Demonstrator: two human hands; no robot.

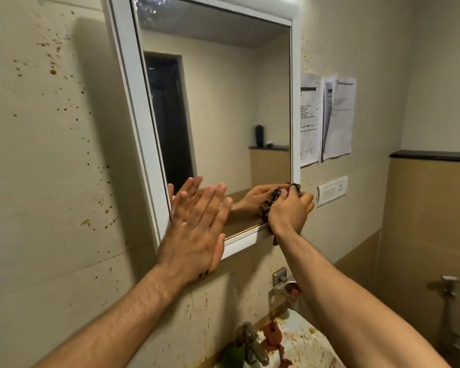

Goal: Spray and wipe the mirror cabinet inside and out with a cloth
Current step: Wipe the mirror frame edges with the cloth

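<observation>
The left hand (pixel 197 224) is fully open, with fingers straight and close together. Its palm lies flat on the mirror (pixel 223 102) at the 7 o'clock corner of the glass, partly over the white frame of the cabinet (pixel 136 102). The right hand (pixel 290 208) is closed, its fingers curled round one dark brown cloth (pixel 295 186), which it presses on the glass at the 5 o'clock corner. A bit of the cloth hangs out under the hand, over the lower frame. The cabinet hangs on a wall (pixel 51 128) with many brown spots. There is one cabinet and one cloth; the glass reflects both hands. At 3 o'clock from the cabinet two printed sheets (pixel 339 115) are stuck on the wall side by side, and at 4 o'clock is one white switch plate (pixel 332 191). At 6 o'clock, beside the right forearm, one metal holder (pixel 279 277) is fixed on the wall with something red in it; I cannot tell what it is. Lower, one tap (pixel 252 341) stands at the sink (pixel 311 338), which has red-brown dirt and pieces in it.
</observation>
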